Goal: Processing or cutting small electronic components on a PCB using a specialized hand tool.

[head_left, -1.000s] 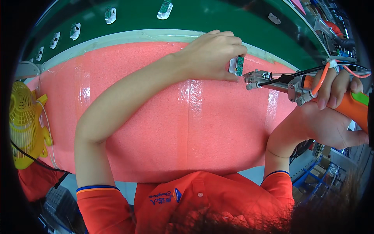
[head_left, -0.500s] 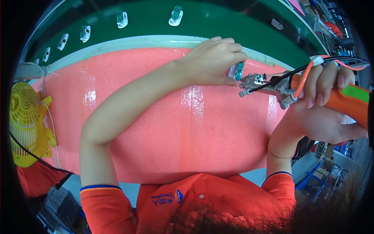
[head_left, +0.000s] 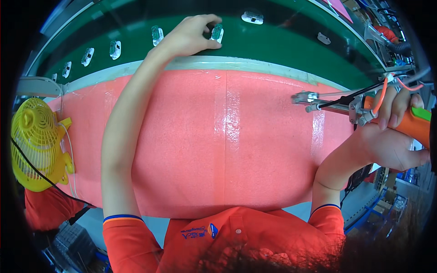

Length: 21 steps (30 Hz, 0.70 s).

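Note:
My left hand (head_left: 193, 35) reaches onto the green belt, thumb and fingers apart around a small white part with a green circuit board (head_left: 217, 33). The thumb is at its near end; whether the skin touches it I cannot tell. My right hand (head_left: 387, 136) is wrapped around the orange handle of a power screwdriver (head_left: 421, 129), which has a green patch. Its metal nose (head_left: 305, 98) points left above the pink mat, with nothing at the tip. Farther right on the belt lies a white part with a dark middle (head_left: 252, 17).
Several similar parts (head_left: 115, 50) lie along the green belt (head_left: 282, 50). A small pale piece (head_left: 323, 38) is at its right. The pink foam mat (head_left: 264, 159) covers the bench before me. At left stands a yellow fan (head_left: 38, 141); black and orange hoses (head_left: 382, 98) run to the screwdriver.
My left hand has let go of the part it held at the screwdriver's nose and moved left and away to another on the belt. The screwdriver has shifted right.

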Each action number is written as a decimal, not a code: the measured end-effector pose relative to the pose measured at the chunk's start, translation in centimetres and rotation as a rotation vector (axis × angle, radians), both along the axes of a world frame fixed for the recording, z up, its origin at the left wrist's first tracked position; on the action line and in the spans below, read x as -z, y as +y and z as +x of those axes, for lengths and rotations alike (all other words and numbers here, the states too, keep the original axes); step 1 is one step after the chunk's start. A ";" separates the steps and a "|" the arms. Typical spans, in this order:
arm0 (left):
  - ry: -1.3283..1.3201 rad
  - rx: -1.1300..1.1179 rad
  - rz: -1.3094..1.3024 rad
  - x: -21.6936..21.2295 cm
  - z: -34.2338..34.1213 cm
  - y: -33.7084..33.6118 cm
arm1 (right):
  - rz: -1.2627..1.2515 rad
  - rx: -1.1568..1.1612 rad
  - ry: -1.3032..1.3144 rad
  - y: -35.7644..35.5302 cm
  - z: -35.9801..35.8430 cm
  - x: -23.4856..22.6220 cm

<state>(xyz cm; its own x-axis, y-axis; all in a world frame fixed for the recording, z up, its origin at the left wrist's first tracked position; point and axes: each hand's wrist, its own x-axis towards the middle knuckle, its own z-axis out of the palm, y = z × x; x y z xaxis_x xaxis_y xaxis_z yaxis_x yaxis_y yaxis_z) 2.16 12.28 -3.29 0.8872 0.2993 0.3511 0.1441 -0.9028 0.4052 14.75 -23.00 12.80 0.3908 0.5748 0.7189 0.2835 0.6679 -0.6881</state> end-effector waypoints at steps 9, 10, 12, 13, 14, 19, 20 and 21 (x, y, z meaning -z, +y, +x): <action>0.029 0.650 -0.483 -1.4 0.0 -10.2 | -0.004 -0.006 0.102 2.1 -0.9 1.2; 0.027 0.651 -0.490 -1.0 0.0 -11.3 | 0.007 0.021 0.118 2.4 -1.3 1.2; -0.004 0.760 -0.340 -0.3 -0.2 -12.8 | -0.014 0.060 0.101 2.7 -1.5 1.3; 0.045 0.757 -0.372 -0.5 -0.3 -12.8 | -0.028 0.097 0.084 2.9 -1.7 1.4; 0.045 0.760 -0.376 -0.3 -0.3 -12.9 | 0.041 -0.003 0.138 3.6 -2.0 1.9; 0.008 0.743 -0.342 0.0 -0.4 -12.9 | -0.034 0.168 0.151 3.4 -1.8 2.4; 0.009 0.743 -0.344 0.0 -0.3 -13.0 | -0.034 0.169 0.148 3.3 -1.8 2.5; 0.015 0.736 -0.345 0.0 -0.4 -13.1 | -0.034 0.168 0.152 3.4 -1.9 2.5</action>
